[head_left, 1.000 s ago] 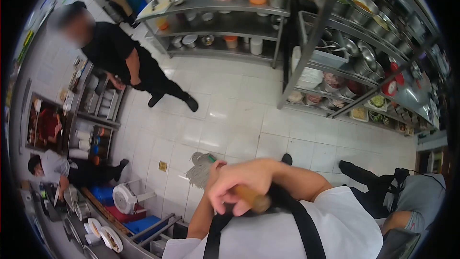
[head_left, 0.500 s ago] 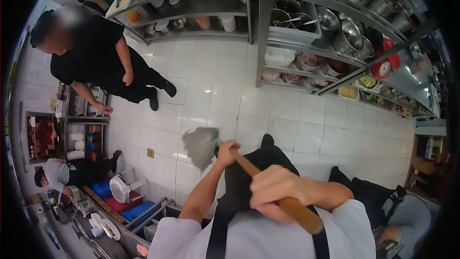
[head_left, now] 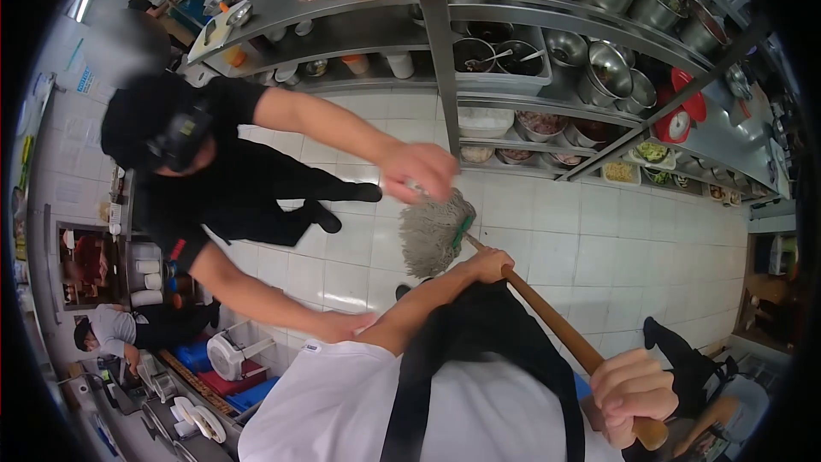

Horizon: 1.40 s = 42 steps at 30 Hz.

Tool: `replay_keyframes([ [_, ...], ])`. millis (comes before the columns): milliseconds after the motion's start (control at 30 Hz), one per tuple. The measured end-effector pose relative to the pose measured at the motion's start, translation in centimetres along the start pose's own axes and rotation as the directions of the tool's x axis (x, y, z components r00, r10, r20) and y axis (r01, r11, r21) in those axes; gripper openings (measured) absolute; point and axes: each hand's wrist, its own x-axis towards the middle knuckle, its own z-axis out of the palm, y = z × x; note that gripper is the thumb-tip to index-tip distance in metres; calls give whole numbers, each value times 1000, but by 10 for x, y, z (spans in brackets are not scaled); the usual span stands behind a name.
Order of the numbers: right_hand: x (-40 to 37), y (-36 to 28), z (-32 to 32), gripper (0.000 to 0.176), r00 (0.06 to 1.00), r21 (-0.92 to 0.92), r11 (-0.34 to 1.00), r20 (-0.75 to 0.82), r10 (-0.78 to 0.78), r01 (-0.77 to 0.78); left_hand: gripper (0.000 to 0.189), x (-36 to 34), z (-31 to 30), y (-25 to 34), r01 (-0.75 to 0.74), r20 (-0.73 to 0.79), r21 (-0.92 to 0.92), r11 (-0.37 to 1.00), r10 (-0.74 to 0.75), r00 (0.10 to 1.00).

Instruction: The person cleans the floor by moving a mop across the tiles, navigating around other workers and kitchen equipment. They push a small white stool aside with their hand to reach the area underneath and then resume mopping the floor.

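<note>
Mop head (head_left: 432,235): It lay over the floor tiles (head_left: 590,244), strands spread; I could not tell how firmly they touched.
Mop handle (head_left: 552,316): It slanted from the mop head toward my body.
Left grip (head_left: 490,263): I had it wrapped round the mop handle, near the mop head.
Right grip (head_left: 633,389): I had it clenched round the mop handle, far from the mop head.
Co-worker (head_left: 244,184): This person stood left of the mop head, one blurred hand (head_left: 419,173) above its edge.
Shelf rack (head_left: 441,60): It stood beyond the mop head.
Handling: I judged that widely spaced grips helped, the lower steering, the upper steadying, with strands best kept low and strokes short, clear of the shoes (head_left: 325,219) left of the mop head.
</note>
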Motion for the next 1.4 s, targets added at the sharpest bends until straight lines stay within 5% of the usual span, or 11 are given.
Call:
replay_keyframes([
  [167, -10, 4, -9, 16, 995, -37, 999, -99, 7, -11, 11, 10, -14, 9, 27, 79, -52, 998, -23, 997],
  [400, -37, 9, 4, 24, 931, -230, 971, -338, -140, 63, 15, 11, -14, 7, -5, 177, 72, 997, -8, 984],
  [600, -53, 23, 5, 24, 890, -232, 973, -442, -116, 11, 18, 8, -16, -12, 67, 12, 137, 988, -70, 998],
  [733, -54, 38, 2, 22, 929, -138, 989, -357, -100, 54, 20, 1, -34, -8, 169, -28, 161, 973, -166, 986],
  [867, -62, 77, 0, 18, 883, -112, 992, -459, -98, 52, 33, 1, -68, -21, 342, -153, 235, 910, -313, 937],
  [933, -56, 115, 15, 14, 821, -41, 990, -554, -136, 136, 43, -10, -79, -46, 450, -344, 244, 859, -357, 868],
  [1000, -52, 159, 36, 12, 782, -106, 983, -596, -181, 147, 50, -23, -86, -86, 591, -543, 18, 807, -488, 683],
  [1067, -35, 201, 53, 13, 841, -135, 977, -499, -209, 162, 64, -54, -105, -134, 649, -631, -124, 750, -565, 532],
  [1133, -6, 238, 75, 17, 912, -144, 979, -366, -185, 141, 57, -101, -120, -162, 627, -682, -283, 725, -612, 400],
  [1267, 63, 329, 147, 17, 931, -94, 964, -250, -265, 249, 42, -207, -133, -214, 513, -355, -709, 484, -873, 334],
  [1400, 140, 407, 212, 10, 992, 16, 995, -85, -95, 97, 36, -289, -114, -213, 65, -49, -996, 58, -990, 130],
])
